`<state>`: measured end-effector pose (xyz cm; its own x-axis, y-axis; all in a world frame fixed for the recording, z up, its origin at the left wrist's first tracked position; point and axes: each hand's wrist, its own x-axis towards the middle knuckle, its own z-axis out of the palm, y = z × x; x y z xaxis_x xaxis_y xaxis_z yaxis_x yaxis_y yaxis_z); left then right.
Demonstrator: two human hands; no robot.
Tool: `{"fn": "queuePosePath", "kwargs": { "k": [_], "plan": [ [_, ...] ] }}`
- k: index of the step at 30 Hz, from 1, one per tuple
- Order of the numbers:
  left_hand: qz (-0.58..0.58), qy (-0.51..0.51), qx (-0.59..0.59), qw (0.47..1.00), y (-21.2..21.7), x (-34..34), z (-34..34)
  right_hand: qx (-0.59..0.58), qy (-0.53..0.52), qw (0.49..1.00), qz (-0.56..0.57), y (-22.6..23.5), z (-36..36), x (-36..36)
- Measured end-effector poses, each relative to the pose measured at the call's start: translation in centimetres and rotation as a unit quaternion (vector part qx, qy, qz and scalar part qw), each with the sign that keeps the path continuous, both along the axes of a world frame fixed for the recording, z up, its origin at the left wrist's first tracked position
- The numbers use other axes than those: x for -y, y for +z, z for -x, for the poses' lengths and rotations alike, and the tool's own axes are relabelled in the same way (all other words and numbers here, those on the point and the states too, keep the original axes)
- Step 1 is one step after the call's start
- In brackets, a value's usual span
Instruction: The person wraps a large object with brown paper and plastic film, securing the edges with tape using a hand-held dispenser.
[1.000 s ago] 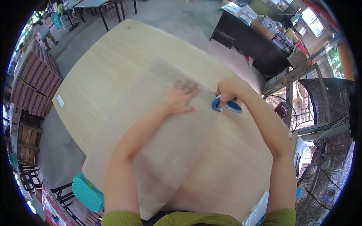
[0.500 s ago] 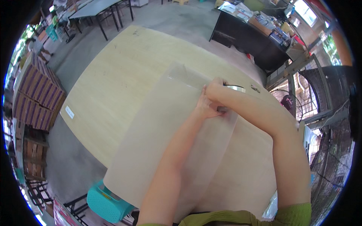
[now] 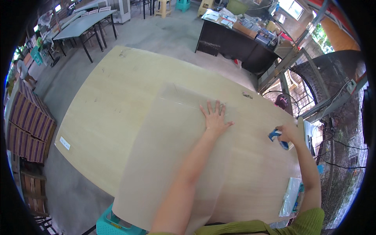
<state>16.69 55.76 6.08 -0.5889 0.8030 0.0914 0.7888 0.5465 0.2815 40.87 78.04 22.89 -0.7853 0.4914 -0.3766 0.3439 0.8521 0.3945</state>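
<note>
A big clear sheet point(image 3: 162, 150) is being pressed onto the middle of the desk point(image 3: 105, 109) by the left hand point(image 3: 215, 119), open and spread wide. A blue tape cutter point(image 3: 273, 135) is being gripped by the right hand point(image 3: 288, 132) near the desk's right edge. A shiny packet point(image 3: 290, 197) is being carried by the desk's near right corner.

Plastic sheet point(image 3: 162, 156): translucent, pale, spread flat, its length running from seven o'clock toward one, glinting near the twelve-o'clock end
Tape dispenser point(image 3: 274, 134): blue, hand-held type, gripped, apart from the sheet, toward its three o'clock
</note>
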Motion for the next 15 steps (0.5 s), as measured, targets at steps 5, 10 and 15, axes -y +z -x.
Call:
{"fn": "queuePosePath", "kwargs": {
  "k": [5,10,15],
  "plan": [
    [-0.010,-0.042,-0.022,0.999,-2.1,-1.8,-0.1,-0.348,-0.075,0.917,0.179,0.2,-0.2,5.5],
    [-0.060,-0.156,0.012,0.986,-3.2,6.2,-3.1,-0.572,0.057,0.735,0.360,-6.6,6.4,4.0],
    [0.062,0.282,-0.021,0.957,-0.7,28.2,0.9,-0.594,0.130,0.710,0.354,-8.1,16.9,8.0]
  ]
}}
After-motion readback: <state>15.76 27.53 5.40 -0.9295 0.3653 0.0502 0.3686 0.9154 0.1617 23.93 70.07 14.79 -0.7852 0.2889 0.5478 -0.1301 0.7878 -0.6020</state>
